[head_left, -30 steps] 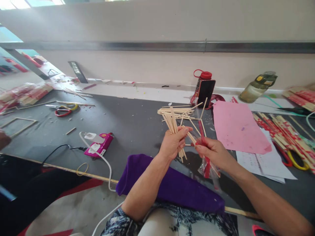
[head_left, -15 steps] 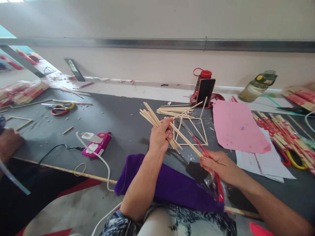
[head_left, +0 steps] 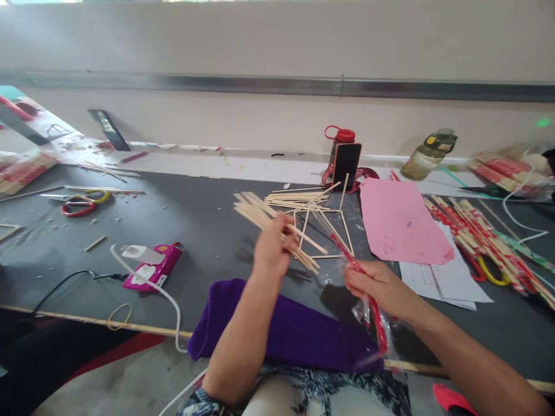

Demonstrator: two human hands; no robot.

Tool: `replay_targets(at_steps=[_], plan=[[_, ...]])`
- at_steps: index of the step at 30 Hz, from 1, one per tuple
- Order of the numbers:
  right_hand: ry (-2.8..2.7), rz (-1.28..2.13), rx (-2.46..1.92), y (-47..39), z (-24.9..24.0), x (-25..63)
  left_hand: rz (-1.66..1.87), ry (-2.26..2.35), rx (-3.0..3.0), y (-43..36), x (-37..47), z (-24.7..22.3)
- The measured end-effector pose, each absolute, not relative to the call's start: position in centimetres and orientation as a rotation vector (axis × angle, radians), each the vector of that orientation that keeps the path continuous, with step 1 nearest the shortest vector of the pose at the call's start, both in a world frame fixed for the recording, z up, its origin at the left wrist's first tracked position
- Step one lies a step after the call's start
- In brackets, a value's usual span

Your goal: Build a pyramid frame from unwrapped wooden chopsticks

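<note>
My left hand (head_left: 271,249) grips a bundle of thin wooden sticks (head_left: 255,212) that fans out up and to the left above the dark table (head_left: 203,219). My right hand (head_left: 377,284) holds a clear plastic wrapper with red print (head_left: 373,312), which hangs down toward my lap. Just behind my hands lie a flat square frame of sticks (head_left: 323,234) and a loose pile of sticks (head_left: 295,198).
A purple cloth (head_left: 286,326) drapes over the table's near edge. A pink paper sheet (head_left: 401,222), white sheets and wrapped chopsticks (head_left: 481,237) lie right. A red-capped bottle with a phone (head_left: 342,159) stands behind. A pink power bank (head_left: 151,268) with cable and scissors (head_left: 82,202) lie left.
My left hand pulled the stick bundle out of the wrapper and swung it up to the left. My right hand drew the emptied wrapper down toward me.
</note>
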State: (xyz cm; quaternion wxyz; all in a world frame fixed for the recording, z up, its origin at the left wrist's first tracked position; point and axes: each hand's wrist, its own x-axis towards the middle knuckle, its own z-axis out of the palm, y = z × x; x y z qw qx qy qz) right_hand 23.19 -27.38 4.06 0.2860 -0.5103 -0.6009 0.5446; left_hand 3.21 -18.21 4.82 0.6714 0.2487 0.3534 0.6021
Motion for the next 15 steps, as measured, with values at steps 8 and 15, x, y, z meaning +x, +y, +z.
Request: replay_targets(at_steps=[8,15], plan=[[-1.253,0.850,-1.607,-23.6,7.3,30.7,1.194,0.636,0.423,-18.4,2.8,5.4],[-1.199,0.263,-1.749,-12.3,9.3,37.9,1.065,0.462,0.363,-18.3,3.5,3.8]])
